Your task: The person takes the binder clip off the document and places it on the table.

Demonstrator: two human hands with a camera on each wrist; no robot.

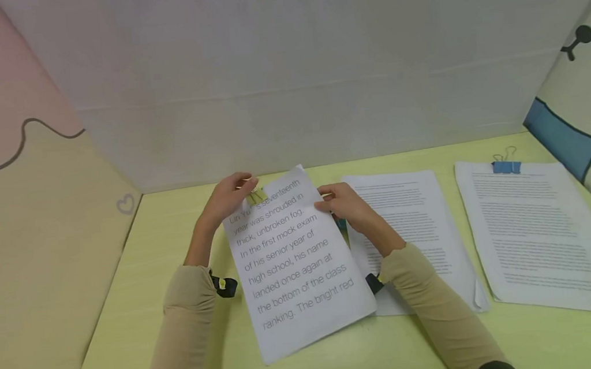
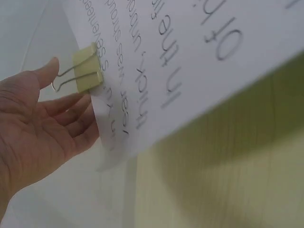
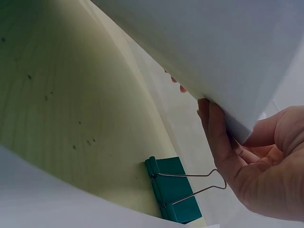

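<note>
Both hands are at a paper stack (image 1: 292, 277) in large print, which tilts up off the table. A yellow binder clip (image 2: 88, 69) grips its top left corner. My left hand (image 1: 229, 198) is at that corner. In the left wrist view its thumb is beside the clip's wire handle, apart from the sheet, and its loosely extended fingers touch the paper from behind. On the other edge my right hand (image 1: 346, 203) pinches the paper between thumb and fingers. A teal binder clip (image 3: 175, 190) lies just below the right hand, partly covered by paper in the right wrist view.
A small-print paper stack (image 1: 397, 223) lies under my right forearm, one lower corner curled. Farther right is another printed stack (image 1: 539, 235) with a blue binder clip (image 1: 506, 166) at its top. A pale wall (image 1: 319, 90) rises behind the yellow table (image 1: 142, 289).
</note>
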